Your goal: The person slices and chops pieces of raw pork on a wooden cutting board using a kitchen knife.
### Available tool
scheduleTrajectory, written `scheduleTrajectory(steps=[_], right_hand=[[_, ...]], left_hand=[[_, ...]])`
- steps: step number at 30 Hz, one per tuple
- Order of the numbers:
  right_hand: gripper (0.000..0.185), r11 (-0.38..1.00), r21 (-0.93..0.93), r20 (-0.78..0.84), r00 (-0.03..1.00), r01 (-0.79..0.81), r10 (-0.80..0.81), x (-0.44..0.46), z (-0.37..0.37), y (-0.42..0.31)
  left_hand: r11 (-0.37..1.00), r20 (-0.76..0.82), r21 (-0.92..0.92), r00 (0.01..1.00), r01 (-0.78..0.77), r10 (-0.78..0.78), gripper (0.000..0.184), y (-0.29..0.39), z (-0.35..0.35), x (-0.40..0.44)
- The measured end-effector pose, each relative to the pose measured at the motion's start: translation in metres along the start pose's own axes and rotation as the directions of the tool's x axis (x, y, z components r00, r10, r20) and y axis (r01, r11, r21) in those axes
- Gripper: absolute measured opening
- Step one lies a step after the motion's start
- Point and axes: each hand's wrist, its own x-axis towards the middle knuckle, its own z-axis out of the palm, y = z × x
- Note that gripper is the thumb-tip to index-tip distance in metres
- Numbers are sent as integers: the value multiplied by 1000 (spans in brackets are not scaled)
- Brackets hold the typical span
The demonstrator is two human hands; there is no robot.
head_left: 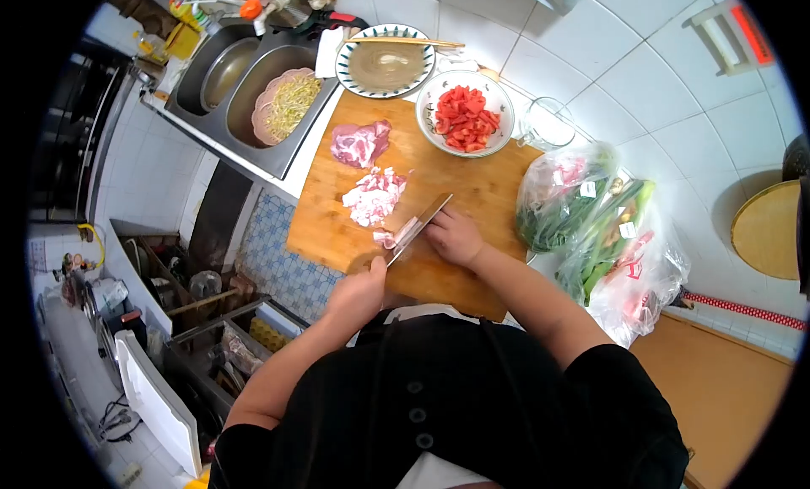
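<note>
My left hand (355,290) is closed around the handle of a kitchen knife (422,226), whose blade slants up and to the right over the wooden cutting board (325,227). Beside the blade, my right hand (454,236) rests on the board with curled fingers; what lies under them is hidden. Cut strips of raw meat (384,238) lie against the blade's left side. Farther up is a pile of chopped pink and white meat (375,198). Behind that pile sits a larger uncut piece of raw meat (360,144).
A bowl (427,135) of cut tomatoes and a plate (344,68) bearing chopsticks (405,42) stand at the back. Bean sprouts fill a pink basin (261,118) in the sink (291,147). Bagged vegetables (582,236) and a glass mug (548,124) are on the right.
</note>
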Motion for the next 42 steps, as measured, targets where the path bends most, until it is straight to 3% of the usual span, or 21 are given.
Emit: scheduleTrajectory(steps=[3, 6, 9, 13, 16, 19, 21, 24, 27, 31, 34, 37, 40, 42], right_hand=[[21, 999, -42, -31, 999, 35, -36, -1, -5, -3], [19, 994, -5, 39, 993, 109, -108, -20, -11, 8], [20, 968, 154, 70, 975, 196, -209, -34, -27, 27], [20, 972, 184, 34, 989, -147, 143, -32, -48, 49], [17, 954, 207, 17, 976, -215, 216, 9, -58, 34], [17, 963, 178, 481, 872, -201, 93, 67, -54, -8], [19, 978, 154, 612, 791, -142, 18, 85, -39, -31], [27, 991, 35, 764, 643, -129, 57, 94, -13, -38], [32, 970, 74, 765, 637, -230, 92, 93, -23, -29], [22, 954, 7, 670, 709, -300, 218, 83, -30, -1], [29, 987, 45, 543, 833, -156, 107, 70, -24, 28], [31, 987, 145, 317, 943, 62, -105, 53, -43, 18], [27, 948, 95, 328, 889, 304, -318, 31, -45, -2], [24, 974, 29, 325, 919, 226, -223, 18, -35, -4]], left_hand=[[1000, -121, 19, 993, 15, -13, 14, 1, 14, -11], [993, -325, -68, 944, -93, 66, 16, -3, 32, -20], [984, -401, -89, 910, -155, 108, 17, -10, 47, -28], [981, -416, -124, 905, -147, 83, 18, -18, 58, -39], [980, -416, -124, 904, -158, 93, 16, -19, 59, -42], [978, -410, -120, 906, -168, 106, 16, -17, 57, -42], [980, -405, -112, 908, -162, 104, 15, -17, 61, -39], [979, -412, -96, 903, -179, 125, 12, -18, 59, -39], [984, -396, -51, 908, -174, 140, 8, -23, 53, -48], [974, -434, -28, 880, -226, 192, 5, -35, 45, -69], [977, -436, -14, 881, -211, 184, 8, -51, 51, -85], [974, -510, -146, 857, -176, 79, 15, -61, 47, -103], [957, -594, -288, 788, -19, -163, 22, -63, 63, -106], [930, -557, -362, 787, 59, -266, 22, -62, 68, -104]])
